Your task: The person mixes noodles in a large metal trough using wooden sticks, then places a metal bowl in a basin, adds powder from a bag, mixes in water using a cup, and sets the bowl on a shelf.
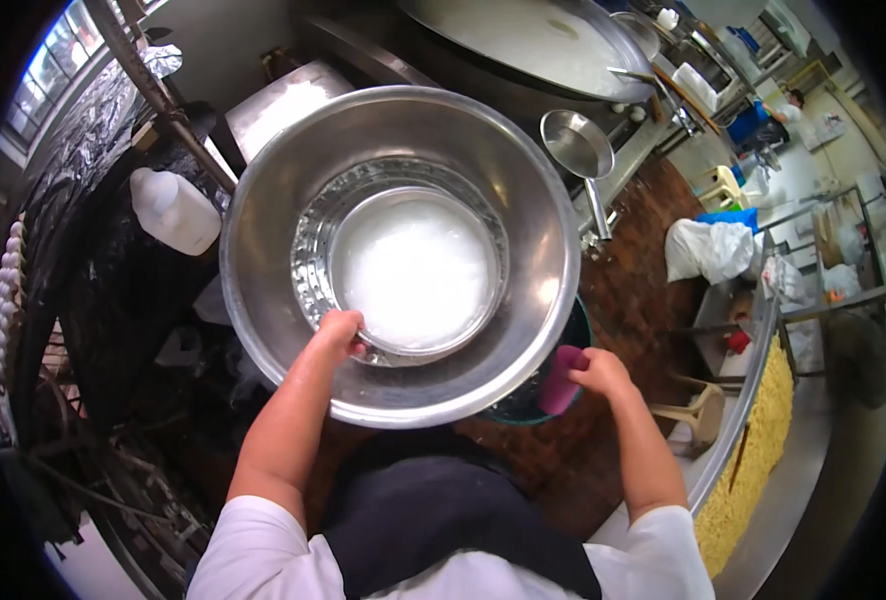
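A large steel bowl (pixel 403 395) stands in front of me. Inside it is a smaller round metal pan (pixel 335 262) with bright white, foamy-looking contents, surrounded by clear liquid. My left hand (pixel 340 335) reaches over the bowl's near left side, its fingers closed on the pan's near left edge; whether a handle is inside the grip is hidden. To the right of the bowl, my right hand (pixel 601 375) pinches a pink plastic cup (pixel 562 380). This cup is tilted over a dark green bucket (pixel 528 408), which the bowl partly covers.
A long-handled metal ladle (pixel 579 145) lies right of the bowl, below a huge pan of whitish liquid (pixel 553 45). A white plastic jug (pixel 176 212) stands left. Yellow crumbly food fills a metal-edged tray (pixel 753 470) at right, near a beige stool (pixel 698 412).
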A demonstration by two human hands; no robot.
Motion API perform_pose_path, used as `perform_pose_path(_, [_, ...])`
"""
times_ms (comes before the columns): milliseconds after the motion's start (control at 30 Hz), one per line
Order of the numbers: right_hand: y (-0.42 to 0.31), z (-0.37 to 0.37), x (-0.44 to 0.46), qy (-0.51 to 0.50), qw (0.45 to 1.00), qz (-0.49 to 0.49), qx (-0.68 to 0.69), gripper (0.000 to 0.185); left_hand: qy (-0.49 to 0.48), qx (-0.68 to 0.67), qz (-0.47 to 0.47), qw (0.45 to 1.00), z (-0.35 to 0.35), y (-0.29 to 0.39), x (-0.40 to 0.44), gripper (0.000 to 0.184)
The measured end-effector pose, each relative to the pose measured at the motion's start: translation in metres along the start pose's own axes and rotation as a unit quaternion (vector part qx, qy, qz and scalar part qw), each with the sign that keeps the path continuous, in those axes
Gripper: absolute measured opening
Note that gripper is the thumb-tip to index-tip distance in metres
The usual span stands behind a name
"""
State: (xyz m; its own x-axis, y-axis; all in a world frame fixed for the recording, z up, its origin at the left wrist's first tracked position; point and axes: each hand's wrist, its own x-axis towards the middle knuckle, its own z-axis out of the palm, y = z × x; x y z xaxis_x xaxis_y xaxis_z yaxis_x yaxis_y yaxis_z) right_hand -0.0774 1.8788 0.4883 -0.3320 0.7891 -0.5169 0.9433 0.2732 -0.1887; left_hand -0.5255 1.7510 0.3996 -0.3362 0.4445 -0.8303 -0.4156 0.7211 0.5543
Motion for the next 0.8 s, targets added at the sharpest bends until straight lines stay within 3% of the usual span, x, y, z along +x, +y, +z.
perform_pose_path(33, [-0.003, 0.003, 0.005, 0.001, 1.0, -0.004, 0.001, 0.035, 0.004, 0.003, -0.004, 1.0, 0.0, 0.001, -0.002, 0.006])
perform_pose_path(67, [-0.015, 0.003, 0.006, 0.139, 0.982, -0.011, 0.128, 0.031, 0.004, 0.009, -0.004, 1.0, 0.0, 0.0, 0.0, 0.007])
perform_pose_path(100, [-0.031, 0.0, 0.004, 0.271, 0.93, -0.016, 0.249, 0.026, 0.007, 0.009, -0.005, 1.0, -0.001, -0.002, -0.001, 0.007])
perform_pose_path(133, [-0.048, -0.009, 0.008, 0.322, 0.905, -0.023, 0.277, 0.02, 0.003, 0.001, -0.003, 1.0, 0.0, -0.002, -0.003, 0.007])
perform_pose_path(233, [-0.085, -0.015, 0.048, 0.339, 0.861, -0.113, 0.361, 0.031, 0.007, -0.014, -0.001, 1.0, 0.002, 0.002, -0.003, 0.009])
perform_pose_path(333, [-0.123, -0.001, 0.107, 0.226, 0.928, -0.065, 0.29, 0.055, -0.022, -0.012, 0.012, 1.0, -0.004, -0.012, 0.019, 0.02])
perform_pose_path(367, [-0.125, 0.01, 0.133, 0.223, 0.926, -0.076, 0.295, 0.055, -0.015, -0.011, 0.01, 1.0, -0.003, -0.009, 0.014, 0.02])
perform_pose_path(433, [-0.14, 0.021, 0.178, 0.076, 0.973, -0.023, 0.219, 0.058, -0.007, -0.024, 0.015, 1.0, -0.004, -0.011, 0.016, 0.022])
perform_pose_path(467, [-0.162, -0.001, 0.162, -0.009, 0.948, 0.037, 0.316, 0.052, 0.001, -0.025, 0.028, 0.999, -0.005, -0.016, 0.023, 0.022])
perform_pose_path(533, [-0.158, 0.003, 0.173, -0.015, 0.946, -0.02, 0.323, 0.035, 0.016, -0.023, 0.05, 0.998, -0.006, -0.019, 0.025, 0.023])
perform_pose_path(600, [-0.146, 0.021, 0.181, -0.003, 0.922, -0.082, 0.379, 0.031, 0.009, 0.0, 0.053, 0.999, -0.01, -0.02, 0.025, 0.024])
perform_pose_path(800, [-0.156, -0.012, 0.143, -0.032, 0.901, -0.073, 0.426, 0.021, 0.03, 0.0, 0.09, 0.996, -0.016, -0.005, -0.011, 0.025])
